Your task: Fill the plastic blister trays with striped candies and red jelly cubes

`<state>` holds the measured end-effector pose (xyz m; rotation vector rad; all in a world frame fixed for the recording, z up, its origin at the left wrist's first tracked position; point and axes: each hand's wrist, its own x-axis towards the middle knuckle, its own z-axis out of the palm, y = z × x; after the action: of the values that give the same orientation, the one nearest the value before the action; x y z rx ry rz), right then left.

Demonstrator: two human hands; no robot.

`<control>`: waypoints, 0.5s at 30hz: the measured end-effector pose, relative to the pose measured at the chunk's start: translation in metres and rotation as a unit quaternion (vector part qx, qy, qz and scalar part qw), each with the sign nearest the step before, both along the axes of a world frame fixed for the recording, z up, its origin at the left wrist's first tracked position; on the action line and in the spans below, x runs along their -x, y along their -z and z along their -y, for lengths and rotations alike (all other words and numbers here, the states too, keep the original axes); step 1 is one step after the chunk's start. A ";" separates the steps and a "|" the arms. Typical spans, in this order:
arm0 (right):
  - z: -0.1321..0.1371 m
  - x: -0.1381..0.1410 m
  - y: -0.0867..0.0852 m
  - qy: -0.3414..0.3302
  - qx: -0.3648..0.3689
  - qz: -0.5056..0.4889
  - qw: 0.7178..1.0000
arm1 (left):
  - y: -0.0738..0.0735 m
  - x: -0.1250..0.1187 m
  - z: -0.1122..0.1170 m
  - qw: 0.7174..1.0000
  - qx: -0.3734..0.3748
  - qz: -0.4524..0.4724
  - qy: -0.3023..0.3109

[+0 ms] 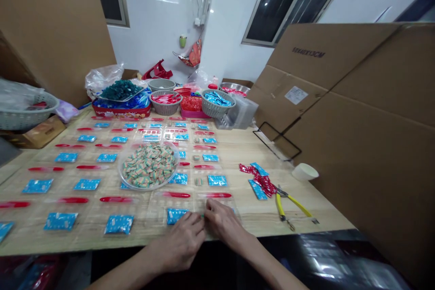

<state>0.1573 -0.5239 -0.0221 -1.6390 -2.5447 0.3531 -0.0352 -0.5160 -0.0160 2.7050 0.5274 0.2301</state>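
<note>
My left hand (185,239) and my right hand (222,223) meet at the front edge of the table, fingers pinched together. A speck of green (202,216) shows between their fingertips; the rest of that small thing is hidden. Under and beside them are clear plastic trays, each with a blue patterned packet (176,216) and a red-capped pen-shaped item (176,195). A second red item (218,195) lies just beyond my right hand. Farther out, a clear round bowl (119,173) heaped with small striped square pieces (149,165) rests on the trays.
Yellow-handled pliers (280,207) lie at the right, near red packets (265,185) and a white roll (305,172). Grey baskets (217,108) and a red tray (121,112) line the back. Tall cardboard (367,136) walls the right side; another cardboard sheet (57,22) stands left.
</note>
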 end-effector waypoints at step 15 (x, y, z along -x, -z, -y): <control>-0.038 -0.015 0.001 0.003 0.100 -0.108 0.989 | -0.004 0.001 -0.025 0.995 -0.094 0.025 -0.016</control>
<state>0.1725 -0.4859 -0.0229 -1.5707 -2.4083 0.7633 -0.0359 -0.4908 -0.0118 2.8653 0.5603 0.3740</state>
